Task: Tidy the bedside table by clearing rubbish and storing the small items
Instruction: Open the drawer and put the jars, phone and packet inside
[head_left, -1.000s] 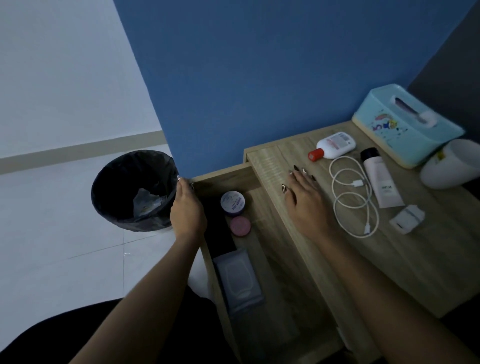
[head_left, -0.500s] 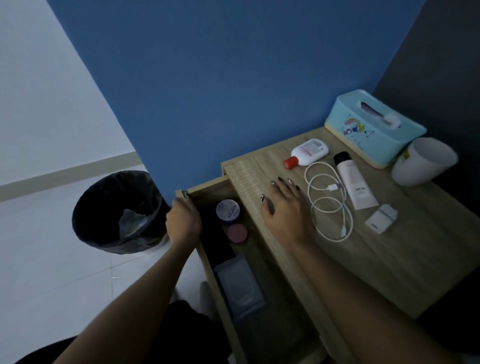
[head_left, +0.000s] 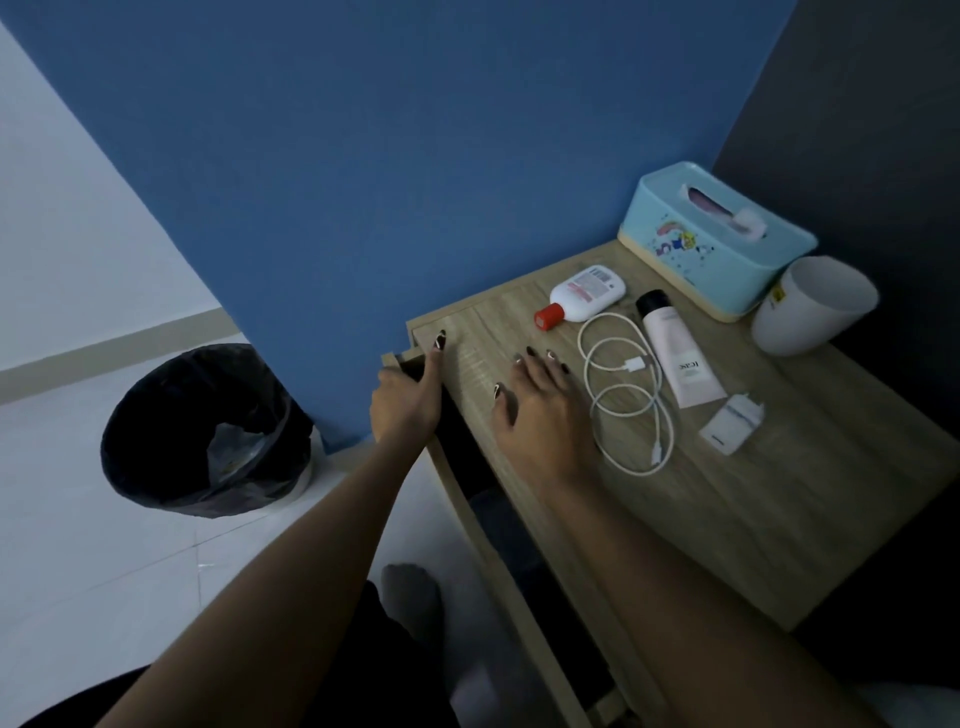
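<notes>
The wooden bedside table (head_left: 727, 509) carries a white bottle with a red cap (head_left: 584, 291), a coiled white cable (head_left: 623, 395), a pale tube with a black cap (head_left: 680, 358) and a white charger plug (head_left: 730, 423). The drawer (head_left: 501, 577) is almost pushed in; only a narrow dark gap shows and its contents are hidden. My left hand (head_left: 408, 402) grips the drawer's front at its far corner, thumb lying on the table top. My right hand (head_left: 540, 410) lies flat on the table top, fingers spread, just left of the cable.
A black-lined bin (head_left: 208, 431) with some rubbish stands on the white floor left of the table. A light-blue tissue box (head_left: 711, 244) and a white cup (head_left: 815, 306) sit at the table's back right. My socked foot (head_left: 410, 597) is below the drawer.
The drawer has slid most of the way in under my left hand, hiding the jars and wipes pack. My right hand stays flat on the table top.
</notes>
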